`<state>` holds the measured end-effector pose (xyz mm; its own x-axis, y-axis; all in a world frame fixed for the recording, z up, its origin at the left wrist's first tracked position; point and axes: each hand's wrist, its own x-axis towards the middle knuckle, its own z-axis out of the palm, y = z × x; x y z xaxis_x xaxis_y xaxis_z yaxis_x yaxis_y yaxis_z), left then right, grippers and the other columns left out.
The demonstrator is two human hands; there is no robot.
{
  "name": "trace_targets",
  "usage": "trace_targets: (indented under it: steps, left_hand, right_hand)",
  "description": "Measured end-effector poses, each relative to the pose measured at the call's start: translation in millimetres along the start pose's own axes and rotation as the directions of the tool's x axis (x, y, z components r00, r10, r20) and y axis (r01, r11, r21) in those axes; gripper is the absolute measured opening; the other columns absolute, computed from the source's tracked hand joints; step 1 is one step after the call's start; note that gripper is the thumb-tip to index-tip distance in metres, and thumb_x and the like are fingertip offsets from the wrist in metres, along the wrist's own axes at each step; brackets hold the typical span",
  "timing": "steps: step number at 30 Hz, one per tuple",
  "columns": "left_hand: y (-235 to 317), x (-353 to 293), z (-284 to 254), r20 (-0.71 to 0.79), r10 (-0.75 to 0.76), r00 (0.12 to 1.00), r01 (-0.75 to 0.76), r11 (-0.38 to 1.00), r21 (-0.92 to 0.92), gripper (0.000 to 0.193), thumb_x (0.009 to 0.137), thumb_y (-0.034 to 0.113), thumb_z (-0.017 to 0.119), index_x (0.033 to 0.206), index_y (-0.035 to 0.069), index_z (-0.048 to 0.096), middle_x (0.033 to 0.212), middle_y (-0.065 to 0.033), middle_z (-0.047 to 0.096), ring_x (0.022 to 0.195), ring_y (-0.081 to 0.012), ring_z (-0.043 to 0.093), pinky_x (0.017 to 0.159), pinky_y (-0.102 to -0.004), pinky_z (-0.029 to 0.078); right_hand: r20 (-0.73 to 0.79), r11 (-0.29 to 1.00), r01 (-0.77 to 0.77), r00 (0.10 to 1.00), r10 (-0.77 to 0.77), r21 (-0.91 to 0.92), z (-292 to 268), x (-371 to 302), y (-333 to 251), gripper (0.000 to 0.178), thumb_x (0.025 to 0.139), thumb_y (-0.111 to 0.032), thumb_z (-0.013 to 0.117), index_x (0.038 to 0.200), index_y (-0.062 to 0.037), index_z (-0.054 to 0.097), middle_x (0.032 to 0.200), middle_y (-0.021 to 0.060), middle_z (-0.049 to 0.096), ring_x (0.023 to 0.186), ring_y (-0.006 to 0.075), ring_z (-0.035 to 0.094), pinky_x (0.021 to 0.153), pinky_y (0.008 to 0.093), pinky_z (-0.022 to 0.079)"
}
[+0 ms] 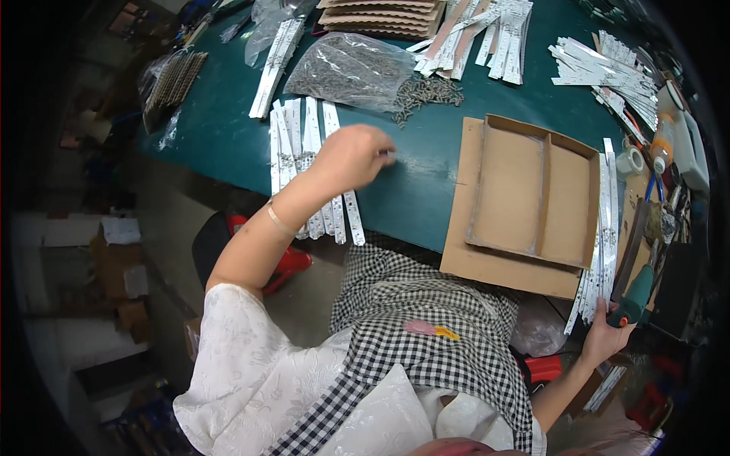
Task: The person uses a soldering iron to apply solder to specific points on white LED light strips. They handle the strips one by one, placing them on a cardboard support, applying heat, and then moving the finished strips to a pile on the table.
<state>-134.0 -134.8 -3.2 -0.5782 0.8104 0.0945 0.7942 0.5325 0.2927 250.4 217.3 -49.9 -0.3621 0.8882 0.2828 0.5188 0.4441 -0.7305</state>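
My left hand hangs over the near edge of the green table with its fingers curled together. A small dark thing may be at its fingertips, too small to name. Below and beside that forearm, white LED strips lie side by side, partly jutting past the table edge. At the far right, my right hand is closed on the end of a green power tool with a red part near my fingers. Loose white strips lie just beside it. A pile of small screws spills from a clear plastic bag.
A cardboard tray with a divider rests on a flat cardboard sheet. More white strips lie heaped at the back right. Corrugated cardboard pieces are stacked at the back. A bottle and a tape roll stand at the right.
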Motion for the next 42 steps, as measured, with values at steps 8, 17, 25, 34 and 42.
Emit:
trace_targets:
  steps: [8, 17, 25, 34, 42]
  left_hand:
    - [-25.4, 50.6, 43.0, -0.162, -0.157, 0.974, 0.151, 0.987, -0.049, 0.013, 0.075, 0.017, 0.073, 0.081, 0.006, 0.071, 0.085, -0.0126, 0.068, 0.081, -0.0330, 0.065, 0.073, -0.0408, 0.051]
    - [-19.3, 43.8, 45.6, -0.206, -0.103, 0.973, 0.093, 0.994, -0.057, 0.013, 0.077, 0.010, 0.070, 0.080, 0.003, 0.061, 0.082, -0.0161, 0.062, 0.081, -0.0375, 0.061, 0.071, -0.0435, 0.049]
    - [63.0, 28.1, 0.5, -0.257, -0.065, 0.964, -0.043, 0.918, -0.393, 0.015, 0.071, 0.002, 0.076, 0.082, 0.000, 0.066, 0.075, -0.0114, 0.066, 0.065, -0.0247, 0.064, 0.061, -0.0311, 0.051]
    - [137.7, 11.5, 3.3, -0.319, 0.120, 0.940, -0.293, 0.761, -0.579, 0.016, 0.066, -0.005, 0.078, 0.078, 0.001, 0.068, 0.077, -0.0081, 0.068, 0.068, -0.0175, 0.065, 0.061, -0.0270, 0.052]
    - [168.1, 9.6, 32.2, -0.268, 0.060, 0.961, -0.247, 0.618, -0.747, 0.019, 0.066, -0.007, 0.078, 0.080, 0.000, 0.067, 0.078, -0.0080, 0.069, 0.068, -0.0144, 0.065, 0.061, -0.0245, 0.051]
  right_hand:
    - [-0.032, 0.929, -0.062, 0.996, 0.079, 0.364, -10.3, -3.7, -7.1, 0.054, 0.081, 0.012, 0.067, 0.131, 0.0057, 0.047, 0.095, 0.0014, 0.052, 0.089, 0.0097, 0.049, 0.086, 0.0248, 0.041]
    - [-0.156, 0.815, 0.086, 0.988, 0.005, 0.573, -9.6, -30.7, -79.3, 0.063, 0.074, 0.016, 0.063, 0.133, 0.0060, 0.042, 0.086, 0.0029, 0.048, 0.079, 0.0105, 0.049, 0.072, 0.0244, 0.045]
    - [0.100, 0.884, -0.037, 0.995, -0.011, 0.466, 48.3, -73.5, -78.5, 0.066, 0.076, 0.016, 0.064, 0.136, 0.0034, 0.040, 0.091, 0.0044, 0.051, 0.074, 0.0091, 0.050, 0.065, 0.0198, 0.046]
    - [0.317, 0.671, -0.294, 0.944, 0.092, 0.681, 69.0, -84.6, -101.0, 0.063, 0.082, 0.016, 0.058, 0.140, 0.0030, 0.035, 0.090, 0.0050, 0.050, 0.072, 0.0111, 0.054, 0.062, 0.0264, 0.054]
    - [0.133, 0.739, -0.013, 0.986, -0.104, 0.674, 62.0, -62.6, -85.5, 0.071, 0.077, 0.016, 0.065, 0.139, 0.0026, 0.033, 0.094, 0.0064, 0.049, 0.077, 0.0133, 0.057, 0.061, 0.0240, 0.053]
